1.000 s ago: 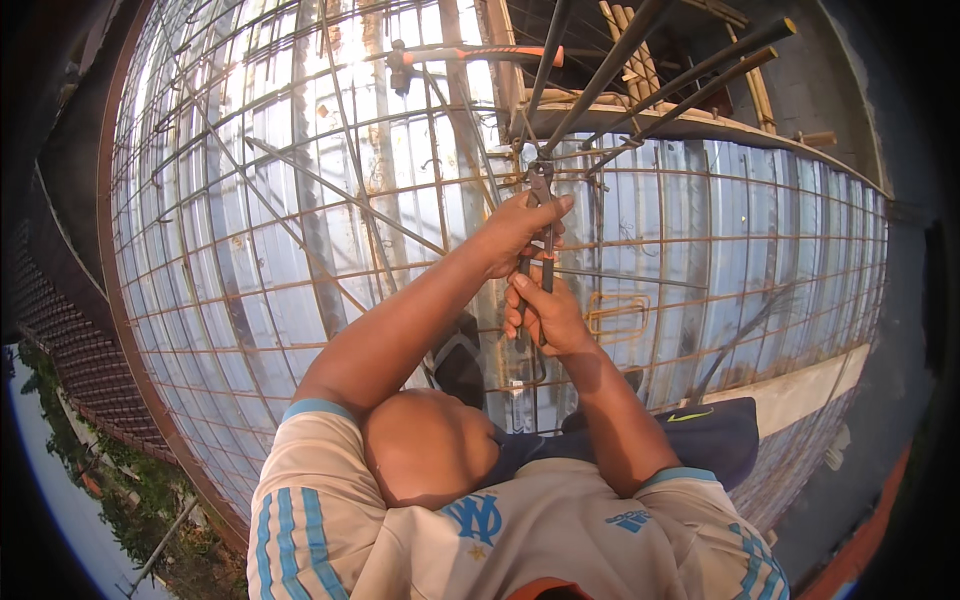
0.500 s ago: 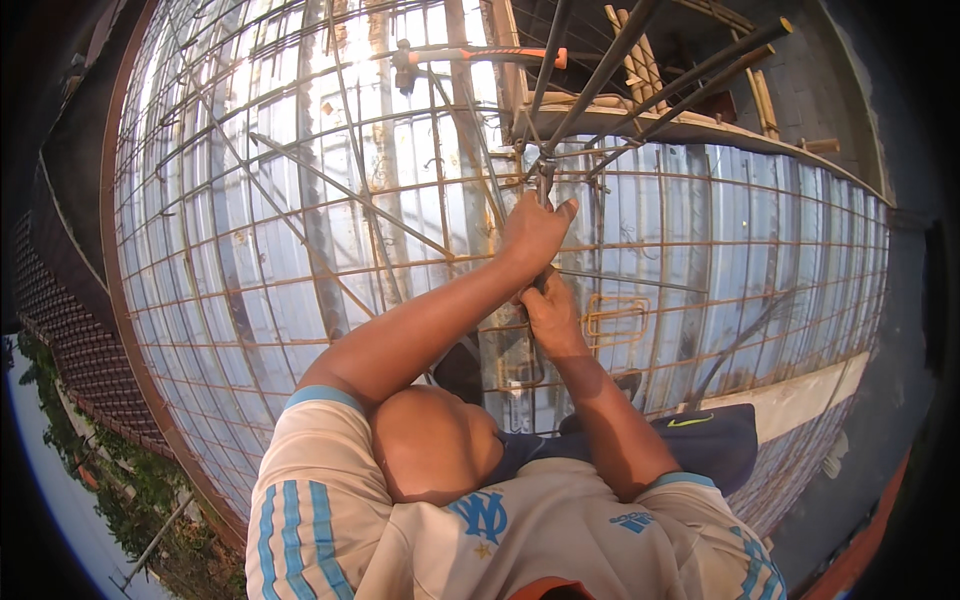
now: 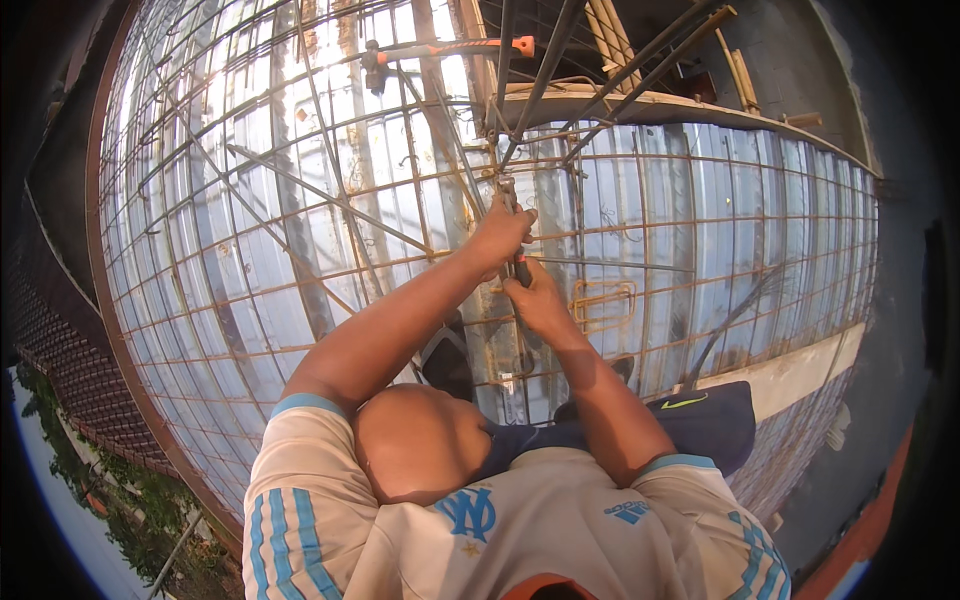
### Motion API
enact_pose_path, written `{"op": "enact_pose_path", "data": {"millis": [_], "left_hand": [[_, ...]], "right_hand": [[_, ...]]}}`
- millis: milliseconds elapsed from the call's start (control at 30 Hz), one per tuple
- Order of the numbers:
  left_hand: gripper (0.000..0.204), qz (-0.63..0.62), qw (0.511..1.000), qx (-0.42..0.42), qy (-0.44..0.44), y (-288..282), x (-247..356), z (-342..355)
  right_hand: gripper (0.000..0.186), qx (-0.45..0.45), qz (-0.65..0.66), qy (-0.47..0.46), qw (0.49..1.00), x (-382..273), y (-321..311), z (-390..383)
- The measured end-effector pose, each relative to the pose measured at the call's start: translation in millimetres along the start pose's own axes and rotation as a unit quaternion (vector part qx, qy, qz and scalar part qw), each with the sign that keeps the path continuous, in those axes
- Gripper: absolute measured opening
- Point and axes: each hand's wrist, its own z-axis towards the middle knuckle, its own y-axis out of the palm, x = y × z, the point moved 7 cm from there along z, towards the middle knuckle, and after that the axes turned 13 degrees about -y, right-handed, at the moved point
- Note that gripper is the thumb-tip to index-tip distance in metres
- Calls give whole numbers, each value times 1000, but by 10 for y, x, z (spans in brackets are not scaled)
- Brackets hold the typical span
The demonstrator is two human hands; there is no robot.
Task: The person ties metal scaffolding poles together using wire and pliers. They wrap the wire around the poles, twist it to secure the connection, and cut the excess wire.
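Note:
My left hand [image 3: 503,236] is closed around the upper part of a pair of pincers, its thumb pointing to the right. The metal jaws of the pincers [image 3: 507,188] show above that fist, just on my side of a joint where thick upright bars [image 3: 545,75] meet the rebar mesh [image 3: 600,233]. Just below, my right hand [image 3: 538,300] is wrapped round the lower end, where a dark grip with a bit of red shows. Whether any tie wire is in the jaws is too small to tell.
A hammer [image 3: 450,48] with an orange and black handle lies on the mesh at the far side. Ribbed metal sheeting [image 3: 715,215] lies under the bars. A bent rectangular stirrup [image 3: 603,304] is right of my right hand. Wooden boards [image 3: 650,103] edge an opening at the far right.
The view has shifted slightly, so the scene sits further left. Both hands and the pincers have drawn back a little toward me from the bar joint, and more of the dark grip shows.

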Motion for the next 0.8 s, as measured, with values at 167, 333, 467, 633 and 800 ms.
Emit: {"op": "enact_pose_path", "data": {"millis": [167, 333, 467, 633, 800], "left_hand": [[34, 37, 998, -51, -19, 203, -28, -59], [23, 25, 997, -70, -25, -60, -300, 317], [18, 57, 997, -17, -50, -178, -307, 255], [30, -70, 995, -63, -20, -67, -449, 299], [43, 276, 958, 37, 76, 63, -25, 52]], "right_hand": [[31, -94, 112, 123, 982, 494, -128, -111], [56, -91, 463, 192, 861, 168, -24, -180], [64, -96, 545, 185, 812, 255, -42, -182], [46, -16, 346, 176, 921, 108, 36, -180], [30, 104, -32, 134, 985, 380, -445, -30]]}}
